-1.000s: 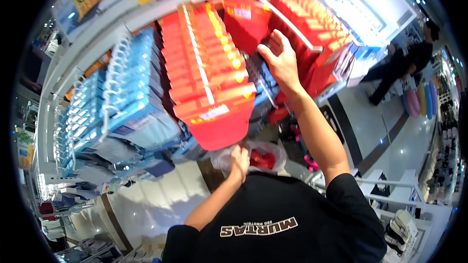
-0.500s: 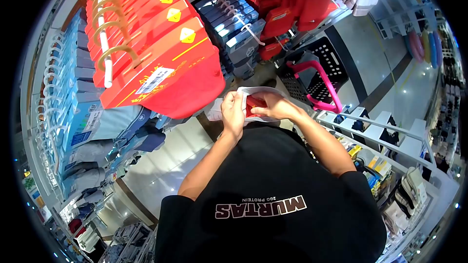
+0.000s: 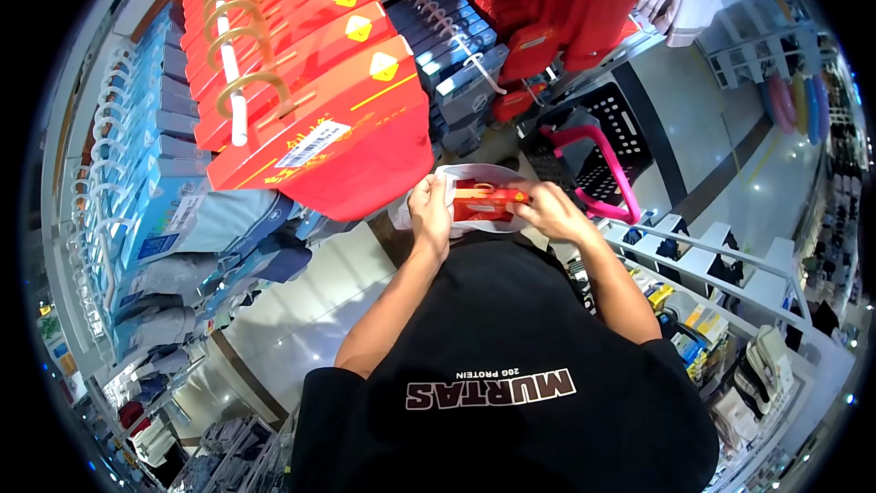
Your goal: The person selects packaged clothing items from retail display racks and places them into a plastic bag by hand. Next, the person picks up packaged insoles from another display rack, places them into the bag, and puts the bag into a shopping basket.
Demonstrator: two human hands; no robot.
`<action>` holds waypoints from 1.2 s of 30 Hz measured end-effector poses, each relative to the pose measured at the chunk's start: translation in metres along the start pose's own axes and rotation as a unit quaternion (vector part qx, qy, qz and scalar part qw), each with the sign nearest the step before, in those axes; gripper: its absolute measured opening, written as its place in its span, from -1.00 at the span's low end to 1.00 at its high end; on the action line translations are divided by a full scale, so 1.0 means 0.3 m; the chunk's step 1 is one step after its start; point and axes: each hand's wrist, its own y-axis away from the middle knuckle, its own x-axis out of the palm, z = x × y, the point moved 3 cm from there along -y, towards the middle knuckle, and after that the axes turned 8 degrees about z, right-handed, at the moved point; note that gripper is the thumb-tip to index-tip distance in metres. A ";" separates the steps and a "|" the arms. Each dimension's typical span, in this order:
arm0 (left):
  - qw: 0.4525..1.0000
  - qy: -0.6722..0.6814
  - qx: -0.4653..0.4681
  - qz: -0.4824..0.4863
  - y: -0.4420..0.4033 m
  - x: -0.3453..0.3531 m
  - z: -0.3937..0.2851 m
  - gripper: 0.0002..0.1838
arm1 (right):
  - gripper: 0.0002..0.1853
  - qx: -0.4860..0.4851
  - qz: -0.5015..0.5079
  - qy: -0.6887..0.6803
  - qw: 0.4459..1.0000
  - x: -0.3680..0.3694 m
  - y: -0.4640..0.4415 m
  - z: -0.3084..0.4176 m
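In front of my chest, a white plastic bag is held with its mouth up. My left hand has its fingers closed on the left rim of the bag. My right hand pinches the right end of a red clothing pack in the bag's mouth. The pack's pale orange hanger shows along its top edge, and its lower part is hidden in the bag. Just to the left hangs a row of similar red clothing packs on orange hooks, the front one bearing a barcode label.
Blue packs hang on a rack at the left. A black basket with a pink handle stands beyond my right hand. White shelving with a rail runs close by my right arm. More red packs hang ahead.
My right hand has moved right, out from inside the bag's mouth, and now pinches the end of the red pack. More of the pack and its hanger shows. The view has shifted slightly.
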 end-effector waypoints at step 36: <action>0.997 -0.076 -0.002 -0.016 0.053 -0.039 0.072 -0.72 | -0.83 -0.351 -0.315 -0.370 0.801 -0.696 -0.626 0.750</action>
